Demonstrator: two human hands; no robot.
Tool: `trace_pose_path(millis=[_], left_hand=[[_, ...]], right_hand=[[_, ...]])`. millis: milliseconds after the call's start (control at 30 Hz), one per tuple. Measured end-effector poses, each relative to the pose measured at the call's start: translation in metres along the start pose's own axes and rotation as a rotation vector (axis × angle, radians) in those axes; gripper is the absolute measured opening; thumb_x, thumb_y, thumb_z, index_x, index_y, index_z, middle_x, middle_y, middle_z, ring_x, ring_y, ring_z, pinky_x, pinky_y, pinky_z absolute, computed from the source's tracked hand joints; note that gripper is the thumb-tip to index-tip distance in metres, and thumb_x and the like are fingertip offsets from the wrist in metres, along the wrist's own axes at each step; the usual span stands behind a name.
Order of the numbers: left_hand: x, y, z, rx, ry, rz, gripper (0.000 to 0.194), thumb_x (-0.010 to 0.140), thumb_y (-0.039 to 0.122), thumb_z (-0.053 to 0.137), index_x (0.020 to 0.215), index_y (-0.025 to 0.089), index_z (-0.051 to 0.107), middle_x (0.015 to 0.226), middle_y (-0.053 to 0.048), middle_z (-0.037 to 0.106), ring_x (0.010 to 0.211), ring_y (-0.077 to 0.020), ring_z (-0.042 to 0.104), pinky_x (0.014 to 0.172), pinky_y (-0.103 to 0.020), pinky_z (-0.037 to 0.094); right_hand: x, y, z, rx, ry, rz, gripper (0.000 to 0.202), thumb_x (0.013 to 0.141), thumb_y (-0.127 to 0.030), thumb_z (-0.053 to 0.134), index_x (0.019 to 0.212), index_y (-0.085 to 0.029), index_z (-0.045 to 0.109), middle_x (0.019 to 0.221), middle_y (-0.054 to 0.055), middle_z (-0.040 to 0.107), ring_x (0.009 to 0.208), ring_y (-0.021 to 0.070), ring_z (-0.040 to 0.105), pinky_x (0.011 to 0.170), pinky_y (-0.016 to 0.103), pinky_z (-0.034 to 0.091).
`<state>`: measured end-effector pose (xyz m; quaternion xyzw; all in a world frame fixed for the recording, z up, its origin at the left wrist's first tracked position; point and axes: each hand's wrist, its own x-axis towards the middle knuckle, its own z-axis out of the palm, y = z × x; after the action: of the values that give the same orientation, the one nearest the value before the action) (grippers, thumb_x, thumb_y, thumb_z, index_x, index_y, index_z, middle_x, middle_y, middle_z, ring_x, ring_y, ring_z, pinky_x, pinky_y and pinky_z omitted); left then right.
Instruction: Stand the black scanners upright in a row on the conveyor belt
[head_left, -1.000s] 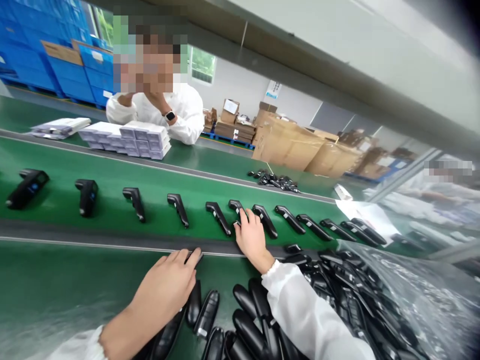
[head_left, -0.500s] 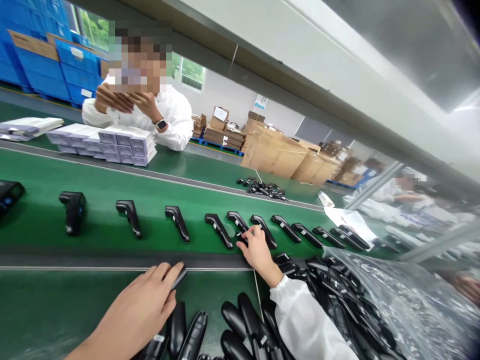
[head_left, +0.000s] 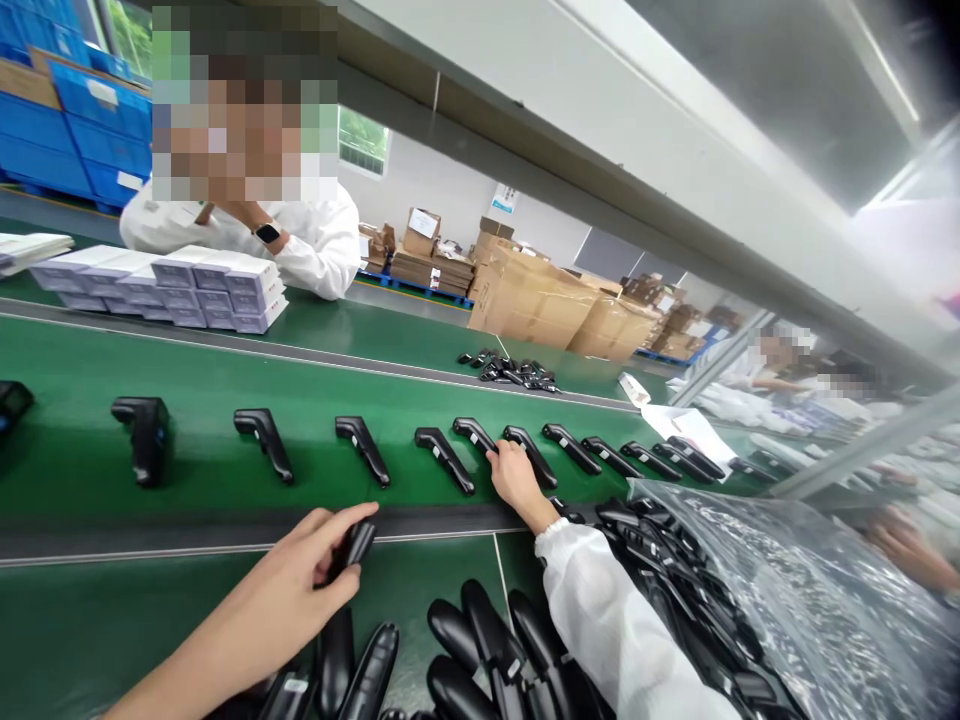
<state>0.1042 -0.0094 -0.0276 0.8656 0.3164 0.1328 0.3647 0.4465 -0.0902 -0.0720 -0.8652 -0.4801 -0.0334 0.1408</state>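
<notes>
My left hand (head_left: 300, 570) holds a black handheld device (head_left: 355, 545) between thumb and fingers, just above the near edge of the green belt (head_left: 202, 470). Farther right, my right hand (head_left: 517, 475) reaches over the belt, its fingertips at the lower end of a black device (head_left: 474, 436); its fingers are partly hidden. Several similar black devices lie in a row along the belt, one of them (head_left: 444, 460) just left of my right hand. Below my hands, more black devices (head_left: 484, 640) lie piled on the near green table (head_left: 90, 620).
Clear plastic bag (head_left: 795, 570) and a heap of black devices (head_left: 675, 580) at right. Across the belt, a person in white sits behind stacked white boxes (head_left: 214, 285). Small black parts (head_left: 517, 372) lie on the far table. A grey beam (head_left: 600, 130) runs overhead.
The view has shifted slightly. My left hand has turned and lifted, showing more of its device. My right hand has moved up against the device on the belt, its fingers closer together.
</notes>
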Motion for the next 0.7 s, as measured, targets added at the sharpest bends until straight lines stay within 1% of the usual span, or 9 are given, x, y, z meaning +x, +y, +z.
trace_pose_path(millis=[100,200,233,300,400,467,533,600,700], left_hand=[[0.013,0.014,0.003,-0.254,-0.130,-0.073,0.051,0.083,0.053,0.057,0.127,0.027,0.053,0.090,-0.001,0.058,0.077,-0.0178,0.064,0.071,-0.025,0.051],[0.024,0.029,0.009,-0.418,-0.139,-0.107,0.040,0.081,0.054,0.060,0.108,0.024,0.056,0.092,-0.003,0.063,0.087,-0.0213,0.067,0.077,-0.028,0.051],[0.027,0.035,0.012,-0.445,-0.135,-0.109,0.037,0.082,0.054,0.059,0.100,0.023,0.057,0.089,-0.003,0.065,0.087,-0.0224,0.068,0.078,-0.029,0.052],[0.032,0.048,0.017,-0.481,-0.152,-0.092,0.035,0.083,0.055,0.056,0.089,0.021,0.057,0.083,-0.004,0.067,0.086,-0.0237,0.069,0.077,-0.031,0.054],[0.032,0.061,0.021,-0.489,-0.215,-0.048,0.038,0.087,0.056,0.050,0.095,0.020,0.060,0.085,-0.005,0.070,0.089,-0.0242,0.070,0.081,-0.032,0.056],[0.024,0.060,0.022,-0.365,-0.233,-0.042,0.049,0.089,0.058,0.044,0.118,0.022,0.059,0.102,-0.007,0.072,0.102,-0.0257,0.067,0.088,-0.035,0.054],[0.009,0.049,0.024,-0.135,-0.238,-0.031,0.059,0.089,0.061,0.044,0.138,0.029,0.050,0.130,-0.009,0.062,0.124,-0.0304,0.056,0.101,-0.042,0.048],[-0.009,0.032,0.029,0.097,-0.290,0.023,0.062,0.085,0.062,0.050,0.142,0.038,0.045,0.149,-0.004,0.046,0.139,-0.0359,0.037,0.109,-0.050,0.039],[-0.030,0.011,0.044,0.307,-0.387,0.151,0.052,0.085,0.049,0.054,0.137,0.044,0.050,0.146,-0.002,0.050,0.137,-0.0390,0.039,0.108,-0.059,0.037]], right_hand=[[-0.006,-0.001,-0.016,0.001,0.045,0.019,0.033,0.098,-0.028,0.045,0.118,-0.009,0.062,0.115,0.020,0.061,0.110,0.0288,0.056,0.096,0.040,0.043],[-0.033,-0.016,-0.044,0.284,0.054,-0.046,0.039,0.097,-0.039,0.050,0.126,-0.016,0.059,0.123,0.016,0.059,0.111,0.0257,0.056,0.093,0.037,0.046],[-0.044,-0.025,-0.054,0.460,-0.028,-0.120,0.040,0.095,-0.042,0.052,0.128,-0.019,0.059,0.120,0.013,0.061,0.106,0.0226,0.059,0.089,0.034,0.048],[-0.067,-0.045,-0.070,0.763,-0.311,-0.322,0.045,0.088,-0.044,0.063,0.128,-0.024,0.059,0.115,0.006,0.064,0.097,0.0179,0.062,0.080,0.028,0.051],[-0.085,-0.065,-0.081,0.884,-0.447,-0.388,0.040,0.083,-0.038,0.070,0.121,-0.027,0.063,0.096,-0.001,0.068,0.081,0.0132,0.062,0.074,0.024,0.049],[-0.081,-0.061,-0.079,0.880,-0.433,-0.298,0.033,0.084,-0.034,0.068,0.117,-0.026,0.065,0.085,-0.003,0.066,0.073,0.0116,0.059,0.068,0.023,0.047],[-0.071,-0.044,-0.071,0.839,-0.357,-0.185,0.030,0.083,-0.029,0.067,0.113,-0.024,0.067,0.087,-0.002,0.066,0.072,0.0120,0.060,0.068,0.024,0.048],[-0.058,-0.021,-0.059,0.711,-0.184,-0.074,0.025,0.081,-0.024,0.066,0.106,-0.021,0.068,0.097,0.002,0.066,0.078,0.0144,0.062,0.074,0.027,0.050],[-0.045,0.003,-0.041,0.443,-0.023,-0.014,0.030,0.080,-0.016,0.062,0.109,-0.017,0.066,0.113,0.009,0.062,0.093,0.0199,0.063,0.086,0.032,0.050]])
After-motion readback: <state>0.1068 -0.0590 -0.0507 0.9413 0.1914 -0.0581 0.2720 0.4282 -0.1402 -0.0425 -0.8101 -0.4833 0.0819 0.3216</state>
